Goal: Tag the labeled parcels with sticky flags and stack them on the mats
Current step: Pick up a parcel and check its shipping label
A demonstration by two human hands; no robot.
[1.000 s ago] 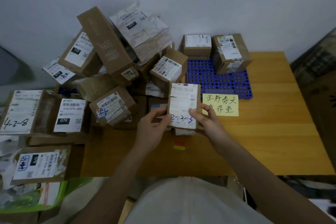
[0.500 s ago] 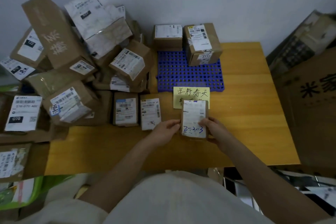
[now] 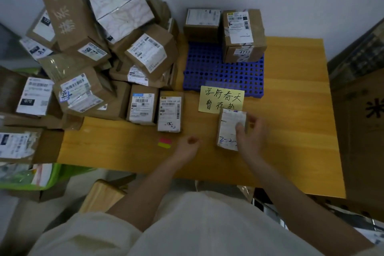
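A small brown parcel (image 3: 227,129) with a white label and blue handwriting lies on the wooden table (image 3: 291,131), just below a yellow handwritten note (image 3: 221,100). My right hand (image 3: 250,135) grips its right side, thumb on the label. My left hand (image 3: 188,146) is off the parcel, fingers loosely curled and empty, beside a pad of red and yellow sticky flags (image 3: 164,143). A blue perforated mat (image 3: 218,72) behind the note carries a tall labeled box (image 3: 242,35) and a second box (image 3: 202,24) at its far edge.
A tall heap of labeled parcels (image 3: 99,43) fills the table's left side. Two small parcels (image 3: 142,104) (image 3: 169,111) lie flat beside it. Large cardboard cartons (image 3: 361,122) stand at the right. A green bin (image 3: 41,174) sits below the table's left corner.
The parcel has been set down on the table to the right. My left hand has let go of it and moved left toward the sticky flags. The view has shifted right.
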